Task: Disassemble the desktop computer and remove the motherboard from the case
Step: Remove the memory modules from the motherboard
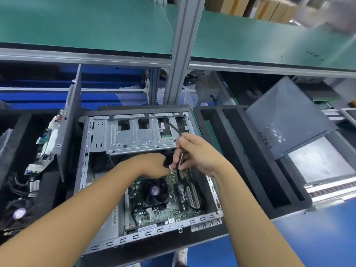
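Observation:
An open desktop case lies on its side in front of me. Its green motherboard sits in the lower half, with a black CPU fan in the middle. A silver drive cage fills the upper half. My right hand pinches a thin black cable that runs up to the cage. My left hand reaches in beside it at the board's upper edge, its fingers closed on a black connector that is mostly hidden.
A dark side panel stands upright at the case's left. Left of it, a black foam tray holds another motherboard. Black foam slots lie to the right, then a leaning grey case panel. A green shelf runs overhead.

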The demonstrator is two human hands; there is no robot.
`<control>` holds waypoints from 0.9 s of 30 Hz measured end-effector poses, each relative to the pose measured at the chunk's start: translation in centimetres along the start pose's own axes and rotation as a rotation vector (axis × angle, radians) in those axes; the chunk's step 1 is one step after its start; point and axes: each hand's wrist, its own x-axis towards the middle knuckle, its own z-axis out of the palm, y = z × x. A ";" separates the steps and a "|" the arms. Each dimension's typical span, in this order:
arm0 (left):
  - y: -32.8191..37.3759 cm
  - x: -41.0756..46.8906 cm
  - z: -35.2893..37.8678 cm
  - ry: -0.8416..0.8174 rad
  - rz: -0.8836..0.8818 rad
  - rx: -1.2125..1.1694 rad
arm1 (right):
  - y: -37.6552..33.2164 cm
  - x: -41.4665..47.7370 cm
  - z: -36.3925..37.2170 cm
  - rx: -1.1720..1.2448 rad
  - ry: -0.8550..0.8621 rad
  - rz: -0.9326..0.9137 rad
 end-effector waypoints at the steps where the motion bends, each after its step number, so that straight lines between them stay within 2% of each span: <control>1: 0.5 -0.4 0.0 -0.045 0.116 -0.093 | -0.4 -0.2 -0.4 0.042 0.064 -0.025; 3: 1.4 -1.0 0.4 -0.156 0.282 -0.336 | -1.1 -0.7 -1.1 0.150 0.194 -0.095; 5: 2.4 -1.0 1.2 -0.185 0.406 -0.552 | -1.6 -1.0 -1.8 0.297 0.281 -0.180; 7: 3.5 -0.2 1.8 -0.095 0.472 -0.723 | -2.2 -1.4 -2.6 0.442 0.321 -0.256; 10: 4.8 0.7 1.2 0.018 0.440 -1.043 | -3.0 -1.9 -4.9 0.640 0.448 -0.329; 12: 5.4 1.1 -0.2 0.206 0.425 -1.014 | -3.0 -2.2 -6.9 0.768 0.571 -0.294; 15: 6.2 1.3 -2.7 0.495 0.430 -0.856 | -1.7 -2.6 -8.5 0.827 0.661 -0.081; 18: 7.7 0.9 -5.3 0.655 0.423 -0.857 | -0.1 -2.5 -8.3 0.598 0.588 0.164; 20: 8.5 0.5 -7.1 0.810 0.372 -0.751 | 0.3 -2.4 -7.9 0.350 0.537 0.230; 24: 10.4 -1.6 -11.8 1.016 0.375 -0.379 | -1.0 -2.5 -7.2 -0.048 0.350 0.086; 27: 12.2 -3.8 -15.2 1.110 0.437 -0.087 | -2.5 -2.4 -6.2 -0.356 0.291 -0.023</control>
